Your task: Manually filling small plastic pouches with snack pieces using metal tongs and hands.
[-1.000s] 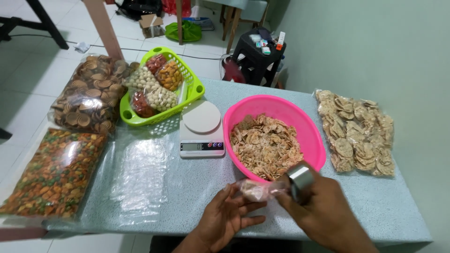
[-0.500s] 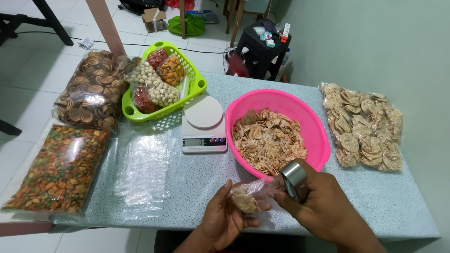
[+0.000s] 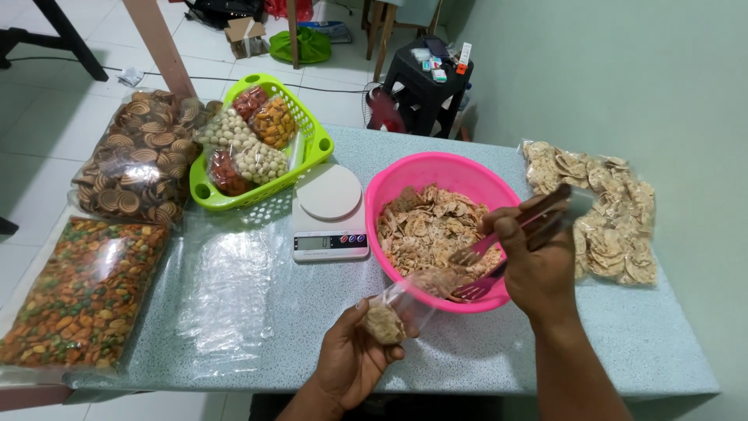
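Our right hand [image 3: 538, 269] grips pink tongs [image 3: 499, 257], tips pinching crackers over pink bowl [image 3: 389, 191], centre-right | our left hand [image 3: 354, 355] curls around small clear bag [image 3: 397, 312], lower centre | scale [image 3: 329, 214] left of bowl.

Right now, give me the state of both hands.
Left hand: closed around a small clear bag of crackers.
Right hand: closed on tongs over the pink bowl.

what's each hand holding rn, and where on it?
Left hand grips a small clear bag by its filled bottom end. Right hand holds metal tongs near the handle end, tips over the pink bowl.
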